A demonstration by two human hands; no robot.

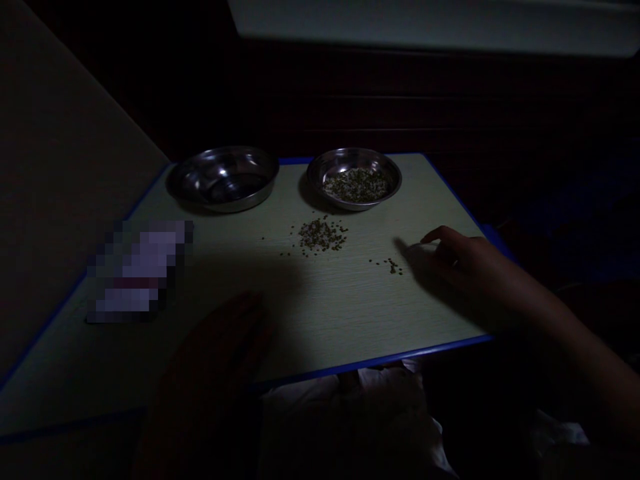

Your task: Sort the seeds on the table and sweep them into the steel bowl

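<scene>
My right hand (463,257) hovers low over the right side of the table (350,313), index finger stretched out and the others bent under it; nothing shows in it. Left of its fingertips lie a few scattered dark grains (393,267). A loose pile of small dark and pale grains (323,235) is spread near the table's middle. Behind it stands a shallow metal bowl (354,206) with a layer of mixed green and whitish grains (357,185). In deep shadow at the front left, my left hand (233,327) rests with fingers extended, apparently holding nothing.
A wider metal bowl (255,198) stands at the back left, with no contents visible. A blurred-out flat object (145,267) lies on the left side. Blue edging (400,357) borders the table. A pale ledge (425,27) runs above, behind the table. The light is dim.
</scene>
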